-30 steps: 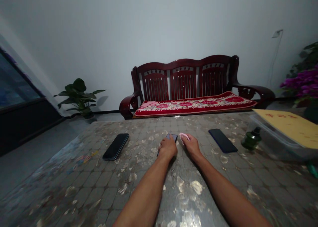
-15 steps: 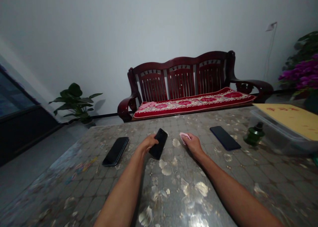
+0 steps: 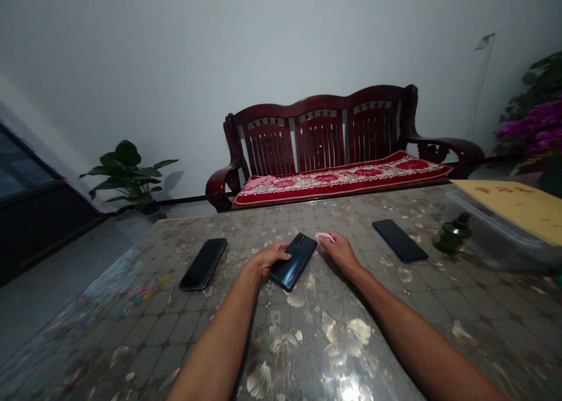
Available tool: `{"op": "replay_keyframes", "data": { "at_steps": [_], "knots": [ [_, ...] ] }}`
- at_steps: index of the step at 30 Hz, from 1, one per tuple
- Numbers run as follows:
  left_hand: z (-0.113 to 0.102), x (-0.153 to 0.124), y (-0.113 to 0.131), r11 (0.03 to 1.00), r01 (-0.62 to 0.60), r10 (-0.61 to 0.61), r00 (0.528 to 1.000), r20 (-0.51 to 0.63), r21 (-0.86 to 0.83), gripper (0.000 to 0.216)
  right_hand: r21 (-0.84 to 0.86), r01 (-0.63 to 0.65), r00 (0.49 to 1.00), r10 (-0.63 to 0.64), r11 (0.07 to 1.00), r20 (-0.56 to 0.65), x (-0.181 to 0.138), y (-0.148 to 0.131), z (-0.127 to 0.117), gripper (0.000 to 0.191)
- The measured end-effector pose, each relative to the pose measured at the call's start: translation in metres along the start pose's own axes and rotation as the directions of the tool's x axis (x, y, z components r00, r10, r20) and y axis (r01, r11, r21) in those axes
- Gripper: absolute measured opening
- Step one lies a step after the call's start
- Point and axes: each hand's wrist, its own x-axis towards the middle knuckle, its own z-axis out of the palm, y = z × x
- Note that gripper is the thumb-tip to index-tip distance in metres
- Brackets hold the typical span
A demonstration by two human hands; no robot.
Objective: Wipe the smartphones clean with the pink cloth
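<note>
My left hand (image 3: 268, 258) grips a dark smartphone (image 3: 295, 263) by its left edge, thumb on top. The phone's glossy back and camera bump face up, and it tilts over the middle of the table. Just right of it, my right hand (image 3: 340, 250) is closed on a small pink cloth (image 3: 324, 237), part of which sticks out past the fingers. Another black phone (image 3: 204, 264) lies to the left of my left hand. A third, dark blue-edged phone (image 3: 399, 240) rests to the right of my right hand.
A green bottle (image 3: 452, 235) stands beside a clear plastic box (image 3: 492, 252) with a yellow sheet (image 3: 516, 208) on top at the right. The table (image 3: 316, 354) has a patterned, shiny cover. Behind it is a wooden bench (image 3: 318, 134) with a red runner.
My left hand has turned the phone so its back now shows, and the phone has shifted right, closer to the cloth. My right hand has barely moved.
</note>
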Motion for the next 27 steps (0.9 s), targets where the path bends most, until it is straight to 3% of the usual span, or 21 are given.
{"op": "replay_keyframes", "data": {
  "at_steps": [3, 9, 16, 27],
  "knots": [
    [0.006, 0.002, 0.0, 0.999, -0.038, 0.036, 0.997, 0.065, 0.03, 0.069, 0.133, -0.065, 0.997, 0.061, 0.989, 0.039, 0.002, -0.002, 0.002, 0.04],
    [0.014, 0.007, 0.002, 0.986, -0.095, 0.077, 0.989, 0.126, 0.141, 0.081, 0.199, -0.149, 0.98, 0.118, 0.969, 0.158, 0.002, -0.002, -0.004, 0.042],
    [0.021, 0.013, -0.001, 0.914, -0.176, 0.197, 0.98, -0.02, 0.366, 0.067, 0.191, -0.188, 0.976, 0.16, 0.963, 0.15, 0.004, -0.003, -0.003, 0.039],
    [0.044, 0.013, -0.007, 0.75, -0.15, 0.312, 0.939, -0.145, 0.644, 0.053, 0.183, -0.175, 0.984, 0.165, 0.967, 0.065, 0.01, 0.01, 0.0, 0.035]
  ]
}}
